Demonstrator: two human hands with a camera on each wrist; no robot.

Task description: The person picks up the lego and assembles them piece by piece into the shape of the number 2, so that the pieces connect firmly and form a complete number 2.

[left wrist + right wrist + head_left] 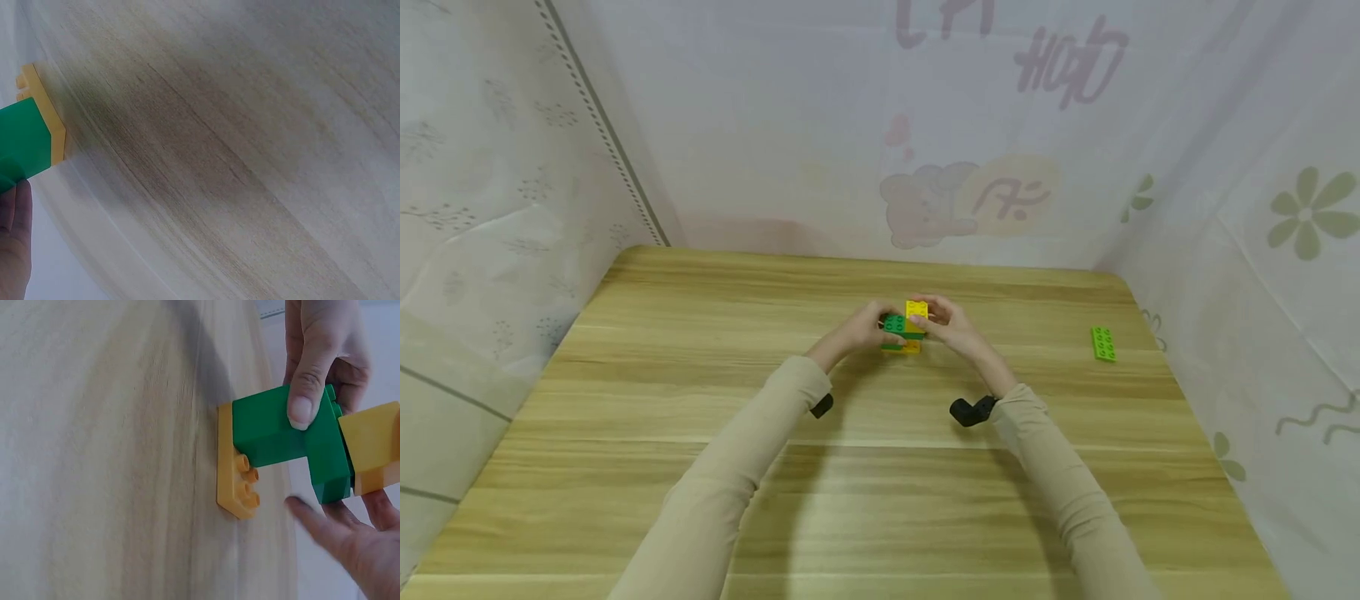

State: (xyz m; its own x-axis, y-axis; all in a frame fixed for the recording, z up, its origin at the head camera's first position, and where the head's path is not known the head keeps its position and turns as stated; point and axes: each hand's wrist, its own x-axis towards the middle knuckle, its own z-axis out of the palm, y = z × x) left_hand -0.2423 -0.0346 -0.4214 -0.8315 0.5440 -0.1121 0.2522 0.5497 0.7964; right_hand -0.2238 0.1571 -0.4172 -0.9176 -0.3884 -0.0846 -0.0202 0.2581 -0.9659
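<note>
Stacked green-and-yellow brick assembly (905, 327) at mid-counter (700, 417), pinched between left hand (859, 329) and right hand (950, 327), equally near; loose green plate (1103, 343) well apart rightward.

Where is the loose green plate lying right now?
In the head view the loose green plate lies flat on the wooden table near its right edge, well apart from the block stack both hands hold.

Faint mirrored pink characters on the curtain (1060, 67) at twelve o'clock, showing through the fabric, too washed out to read. More pale script beside the cartoon print below, equally illegible. Nothing readable on the bricks.
</note>
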